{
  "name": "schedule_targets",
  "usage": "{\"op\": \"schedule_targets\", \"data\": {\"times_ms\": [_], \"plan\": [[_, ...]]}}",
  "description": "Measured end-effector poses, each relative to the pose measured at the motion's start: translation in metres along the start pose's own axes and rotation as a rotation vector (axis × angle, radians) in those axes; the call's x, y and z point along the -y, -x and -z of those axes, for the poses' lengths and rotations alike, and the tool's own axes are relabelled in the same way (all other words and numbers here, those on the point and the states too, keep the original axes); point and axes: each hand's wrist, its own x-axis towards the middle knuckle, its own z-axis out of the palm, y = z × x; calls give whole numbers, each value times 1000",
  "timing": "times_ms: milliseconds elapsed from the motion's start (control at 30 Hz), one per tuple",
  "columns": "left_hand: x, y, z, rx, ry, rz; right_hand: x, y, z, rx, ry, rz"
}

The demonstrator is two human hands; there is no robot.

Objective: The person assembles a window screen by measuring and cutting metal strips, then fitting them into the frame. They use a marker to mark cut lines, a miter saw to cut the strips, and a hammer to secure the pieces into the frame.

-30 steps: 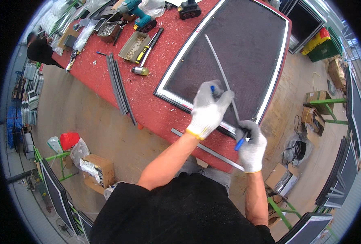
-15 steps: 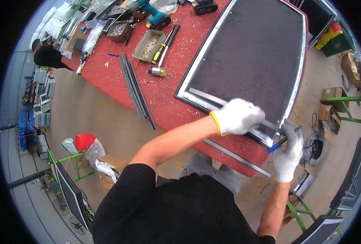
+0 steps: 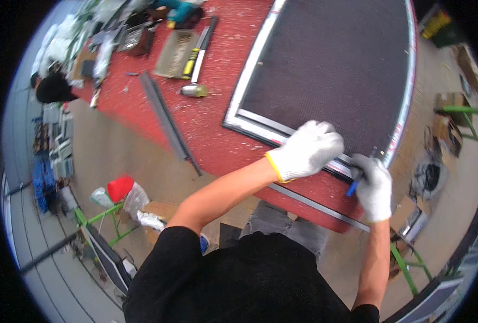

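Observation:
A dark mesh screen panel [image 3: 336, 70] with a silvery frame [image 3: 243, 81] lies on the red worktable. Along its near side runs a thin grey strip [image 3: 266, 121]. My left hand [image 3: 310, 151], in a white knit glove, is closed on this strip near its middle, hiding part of it. At the frame's near right corner my right hand [image 3: 373, 188], also gloved, has its fingers curled round a blue pen [image 3: 352, 188] and is close to the strip's right end; whether it touches the strip cannot be made out. Another grey strip [image 3: 317, 204] rests along the table's near edge.
Left of the panel lie a hammer [image 3: 194, 90], a yellow-and-black handled tool [image 3: 191, 63], a tray of small parts [image 3: 173, 56] and several dark strips [image 3: 166, 116]. A teal power tool [image 3: 184, 13] sits farther back. Someone in black [image 3: 56, 87] is at the far left.
The strip has come down from a slant across the mesh to lie along the frame's near side. Both hands moved with it, and the whole view has shifted slightly.

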Motion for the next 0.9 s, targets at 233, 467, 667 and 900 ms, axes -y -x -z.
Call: {"op": "schedule_targets", "data": {"times_ms": [233,467,667,900], "plan": [[-9,-4,1,88,77,53,-2,14,-2,-54,37,-111],[-11,-20,5,150,56,94,-19,62,47,-667,-494,-490],[-15,-24,10,252,-61,119,-43,87,42,-654,-599,-568],[-19,-26,10,251,-93,85,-36,93,31,-555,-833,-606]]}}
